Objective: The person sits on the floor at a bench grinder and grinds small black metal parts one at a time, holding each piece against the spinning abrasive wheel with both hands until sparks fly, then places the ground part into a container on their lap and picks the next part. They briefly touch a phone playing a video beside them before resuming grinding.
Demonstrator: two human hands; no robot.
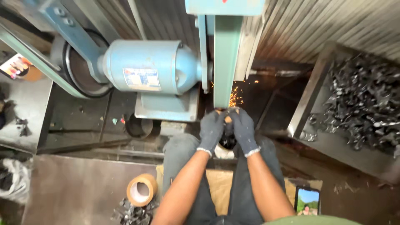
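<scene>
Both my hands wear dark grey knit gloves. My left hand (pixel 211 130) and my right hand (pixel 243 129) meet at the lower end of a green sanding belt (pixel 225 62) that runs down from above. Together they pinch a small metal piece (pixel 227 118) against the belt; most of it is hidden by my fingers. Orange sparks (pixel 236 99) fly up to the right of the belt. A blue electric motor (pixel 148 66) sits just left of the belt on a blue base.
A metal tray (pixel 306 106) at the right holds several dark metal parts (pixel 366 104). A roll of brown tape (pixel 141 189) lies at lower left beside more small parts. A phone (pixel 307 201) with a lit screen rests near my right knee.
</scene>
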